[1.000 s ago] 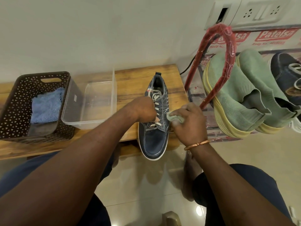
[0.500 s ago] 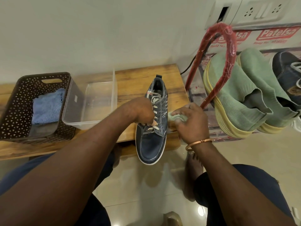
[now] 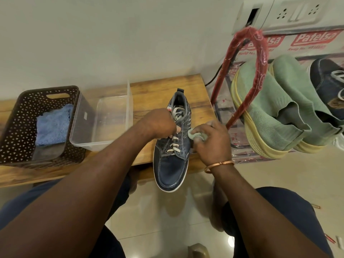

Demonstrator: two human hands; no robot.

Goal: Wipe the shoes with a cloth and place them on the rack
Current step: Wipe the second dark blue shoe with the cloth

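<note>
Navy shoe (image 3: 171, 164): a lace-up lying on the right end of the wooden desk (image 3: 149, 86), heel toward the wall, toe jutting past the near edge.
Left hand (image 3: 160, 123): fingers curled over the laces and the shoe's left side, holding it. The fingertips are mostly hidden under the knuckles.
Right hand (image 3: 212, 142): fingers bunched round a pale green cloth (image 3: 195, 135), pressing it against the shoe's right side. There is a copper bangle (image 3: 219, 164) on the wrist.
Cloth: only a crumpled fold shows; the rest is hidden in the palm.
Rack (image 3: 260, 58): just right of the desk, a red tube wrapped in plastic. Its shelves are largely hidden behind shoes and cut off by the picture's edge.
Green shoes (image 3: 264, 108): a knitted pair with yellow soles on the rack, side by side and touching.
Dark shoe (image 3: 327, 79): on the rack beside them, cut off at the right edge.
Basket (image 3: 11, 127): brown and perforated, at the desk's left end, holding a folded blue towel (image 3: 52, 125).
Clear tub (image 3: 104, 118): between the basket and the navy shoe; its contents are hard to make out.
</note>
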